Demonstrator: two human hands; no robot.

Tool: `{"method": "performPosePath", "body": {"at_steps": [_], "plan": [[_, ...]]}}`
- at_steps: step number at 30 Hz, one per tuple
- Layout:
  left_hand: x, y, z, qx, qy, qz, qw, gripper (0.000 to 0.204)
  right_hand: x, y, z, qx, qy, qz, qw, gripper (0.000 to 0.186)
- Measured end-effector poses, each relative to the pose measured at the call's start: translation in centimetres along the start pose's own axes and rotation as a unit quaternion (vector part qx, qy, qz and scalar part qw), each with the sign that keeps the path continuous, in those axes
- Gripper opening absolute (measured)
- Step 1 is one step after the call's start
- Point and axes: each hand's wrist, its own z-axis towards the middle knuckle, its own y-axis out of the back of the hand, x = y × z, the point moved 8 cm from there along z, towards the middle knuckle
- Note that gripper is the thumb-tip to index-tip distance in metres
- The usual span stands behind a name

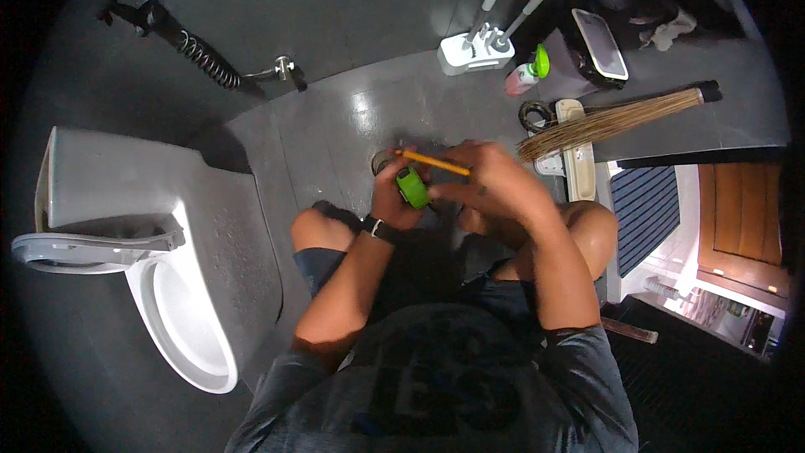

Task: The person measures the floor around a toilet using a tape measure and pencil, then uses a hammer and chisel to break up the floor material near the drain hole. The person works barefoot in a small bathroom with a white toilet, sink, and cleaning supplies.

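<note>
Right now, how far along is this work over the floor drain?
Nothing looks finished. In hand: the left hand holds a green tape measure, the right hand an orange pencil, both above the drain. No mark shows on the floor.

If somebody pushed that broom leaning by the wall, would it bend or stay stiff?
The broom looks like a bundle of thin dry straws, so its fanned end would probably flex and splay when pushed. The bound dark end likely stays stiffer. It seems light for its length, and being propped at a slant, it might well slide or topple.
</note>
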Motion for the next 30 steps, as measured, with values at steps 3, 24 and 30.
{"method": "performPosePath", "body": {"at_steps": [3,24,30], "plan": [[-2.6,-3.7,-1.1,0.042,-0.067,0.061,0.995,0.051,0.0,-3.0,1.8,0.039,0.006,-0.034,0.999,0.067],[-5.4,-11.7,-5.0,0.129,-0.073,0.257,0.955,0.049,16.1,27.4,-7.5,-0.453,0.233,0.101,0.854,0.080],[-7.5,-7.6,-5.9,0.003,-0.117,0.259,0.959,0.036,23.0,46.9,-3.0,-0.495,0.058,-0.325,0.804,0.070]]}}
